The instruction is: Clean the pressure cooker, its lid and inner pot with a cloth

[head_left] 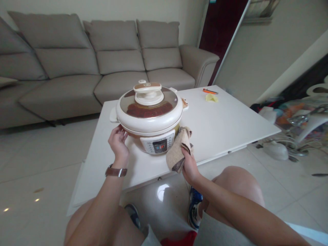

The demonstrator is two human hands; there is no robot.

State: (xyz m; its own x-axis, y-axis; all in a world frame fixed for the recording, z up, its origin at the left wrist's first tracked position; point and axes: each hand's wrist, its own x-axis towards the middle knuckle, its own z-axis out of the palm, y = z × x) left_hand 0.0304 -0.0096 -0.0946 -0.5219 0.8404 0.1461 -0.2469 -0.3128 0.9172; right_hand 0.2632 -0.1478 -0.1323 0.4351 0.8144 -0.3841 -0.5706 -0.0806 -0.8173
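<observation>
Cooker rim (151, 125): glossy white, as are the side handles.
Lid glass (124, 103): transparent brown tint, dark red showing through.
Lid handle (148, 89): white, with a tan-brown top.
Control panel (160, 145): white surround, dark screen, small blue and orange-red marks.
Cloth (175, 155): beige, with dark brown patches.
Watch strap (115, 172): brown.
Tabletop (220, 123): plain white.
Slim tool (210, 91): orange, with dark parts.
Small scrap (211, 98): pale yellow.
Sofa (118, 56): uniform grey-taupe.
Door (221, 30): deep maroon.
Floor (28, 153): pale grey, crossed by a grid of tile lines.
Shoes (195, 206): blue and white.
Shorts (220, 230): light grey.
</observation>
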